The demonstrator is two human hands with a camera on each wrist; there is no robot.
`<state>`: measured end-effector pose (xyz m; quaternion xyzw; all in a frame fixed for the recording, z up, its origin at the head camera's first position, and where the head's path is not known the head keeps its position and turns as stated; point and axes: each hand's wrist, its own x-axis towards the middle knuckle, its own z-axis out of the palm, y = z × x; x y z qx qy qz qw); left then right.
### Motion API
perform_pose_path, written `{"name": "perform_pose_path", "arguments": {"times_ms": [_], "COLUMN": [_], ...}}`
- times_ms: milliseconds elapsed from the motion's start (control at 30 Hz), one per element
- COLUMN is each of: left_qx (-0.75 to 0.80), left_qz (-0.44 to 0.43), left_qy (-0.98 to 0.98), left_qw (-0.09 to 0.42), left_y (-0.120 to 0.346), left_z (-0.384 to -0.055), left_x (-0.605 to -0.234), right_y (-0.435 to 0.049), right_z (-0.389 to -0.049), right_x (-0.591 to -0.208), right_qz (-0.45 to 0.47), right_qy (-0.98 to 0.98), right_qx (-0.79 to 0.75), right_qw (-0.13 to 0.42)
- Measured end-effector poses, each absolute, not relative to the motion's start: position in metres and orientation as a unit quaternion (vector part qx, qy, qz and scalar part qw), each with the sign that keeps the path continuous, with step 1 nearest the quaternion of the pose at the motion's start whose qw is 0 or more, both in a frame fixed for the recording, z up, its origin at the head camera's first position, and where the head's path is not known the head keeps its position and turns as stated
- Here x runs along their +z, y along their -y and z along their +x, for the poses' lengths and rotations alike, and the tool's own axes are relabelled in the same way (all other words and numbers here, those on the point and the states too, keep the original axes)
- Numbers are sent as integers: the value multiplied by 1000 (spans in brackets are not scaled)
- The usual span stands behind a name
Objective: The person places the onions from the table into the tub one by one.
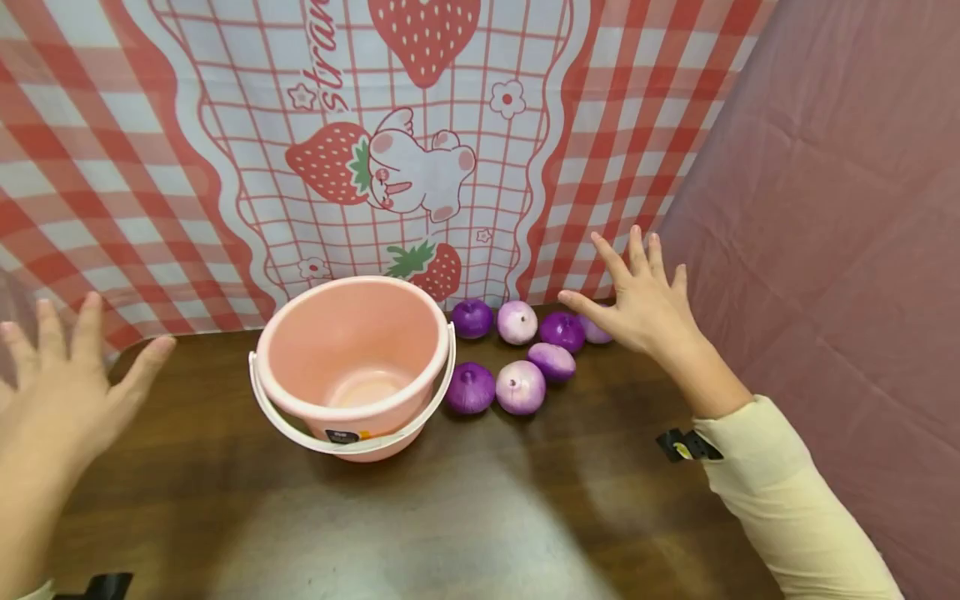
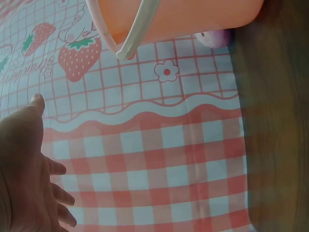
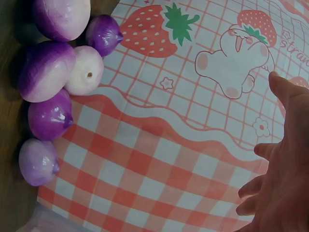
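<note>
Both hands hover over the table with fingers spread and hold nothing. My left hand (image 1: 63, 400) is at the left edge of the head view, left of a pink bucket (image 1: 360, 342) whose white handle (image 1: 330, 446) hangs down at the front. My right hand (image 1: 648, 308) is above the right end of a group of purple and pale onions, overlapping a pale onion (image 1: 596, 329) there. Beside the bucket lie a dark purple onion (image 1: 471, 388) and a whitish onion (image 1: 521, 387). Behind them are another purple onion (image 1: 472, 319) and a pale one (image 1: 517, 322).
A red and white checked cloth (image 1: 637, 108) with strawberry prints hangs behind the brown wooden table (image 1: 420, 517). A plain pink cloth (image 1: 847, 208) forms the right side. Black straps (image 1: 690, 445) sit at the wrists.
</note>
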<state>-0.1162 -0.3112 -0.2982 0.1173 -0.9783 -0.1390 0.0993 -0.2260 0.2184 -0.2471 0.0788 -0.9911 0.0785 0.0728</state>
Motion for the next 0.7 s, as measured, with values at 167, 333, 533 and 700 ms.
{"name": "perform_pose_path", "arguments": {"times_ms": [167, 333, 533, 700], "left_qx": [-175, -246, -320, -363], "left_qz": [110, 91, 81, 70], "left_qy": [971, 954, 934, 920], "left_qw": [119, 145, 138, 131], "left_y": [311, 307, 303, 298], "left_z": [-119, -127, -132, -134], "left_x": [-298, -302, -311, -317], "right_y": [-217, -216, -215, -215], "right_z": [-229, -232, -235, -237], "right_x": [-250, -253, -261, -268], "right_qz": [87, 96, 107, 114], "right_qy": [989, 985, 982, 980], "right_qx": [97, 125, 139, 148], "right_qw": [66, 62, 67, 75]}}
